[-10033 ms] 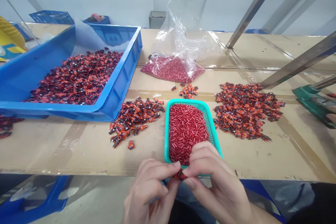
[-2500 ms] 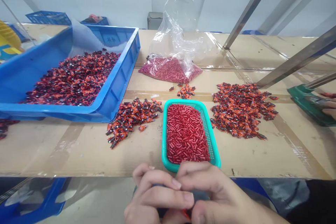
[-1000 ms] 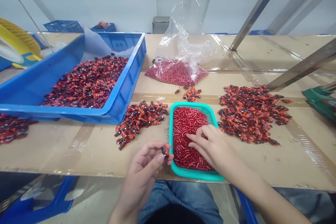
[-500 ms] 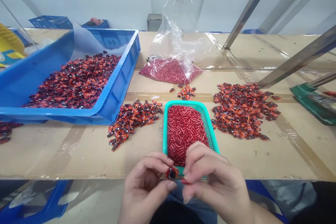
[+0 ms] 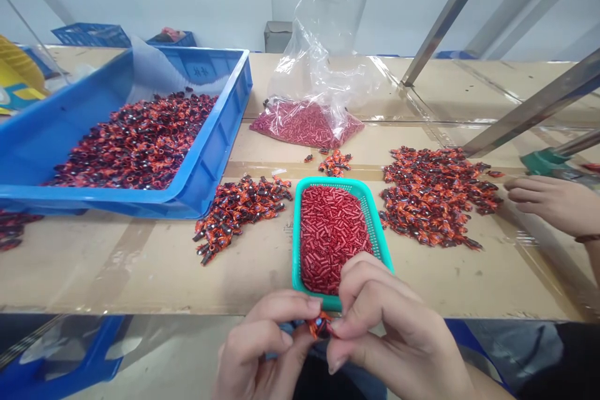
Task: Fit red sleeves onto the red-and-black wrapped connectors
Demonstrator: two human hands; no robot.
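Observation:
My left hand pinches a small orange-and-black part between thumb and fingers, just past the table's front edge. Against that part press the fingertips of my right hand, closed in a pinch with a sliver of red at the tips; most of the small red tube there is hidden. Just beyond both hands stands a green basket full of small red tubes. Piles of similar orange-and-black parts lie left and right of the basket.
A large blue bin with many such parts stands at left. Behind the basket rests a clear bag of red tubes. Another person's hand reaches in at right, near metal posts and a green-based tool.
My two hands have come together, bringing the red tube against the orange-and-black part, which has turned. Another person's hand has come into view at the right.

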